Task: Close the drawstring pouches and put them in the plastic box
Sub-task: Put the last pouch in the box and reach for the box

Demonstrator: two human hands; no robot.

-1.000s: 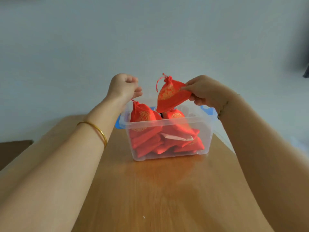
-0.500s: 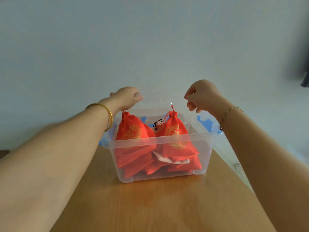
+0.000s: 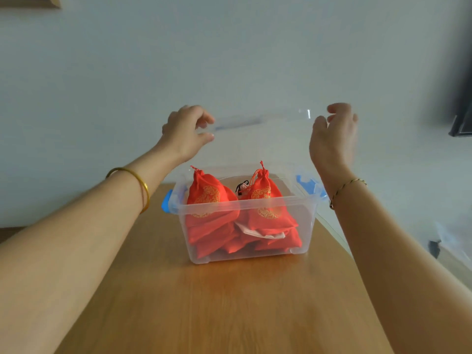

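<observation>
Pale wall point(image 3: 229, 60) forms the background, with a wooden tabletop point(image 3: 229, 302) below. The left hand point(image 3: 187, 131) and right hand point(image 3: 332, 136) are raised and well apart. Each has its thumb and fingers curled onto one end of a clear lid point(image 3: 260, 120). The lid is blurred and faint, so exact contact is hard to confirm. Directly below the hands, the plastic box point(image 3: 307, 221) stands on the tabletop, apart from the lid. Red drawstring pouches point(image 3: 212, 198) fill the box, and the two uppermost stand upright, necks cinched above the rim. Blue latches point(image 3: 167, 203) sit at both box ends, below the wrists. Judgement: packing appears complete and lid fitting is in hand. The next move calls for lowering the lid level, aligned to the rim, with the protruding pouch necks pressed clear.
</observation>
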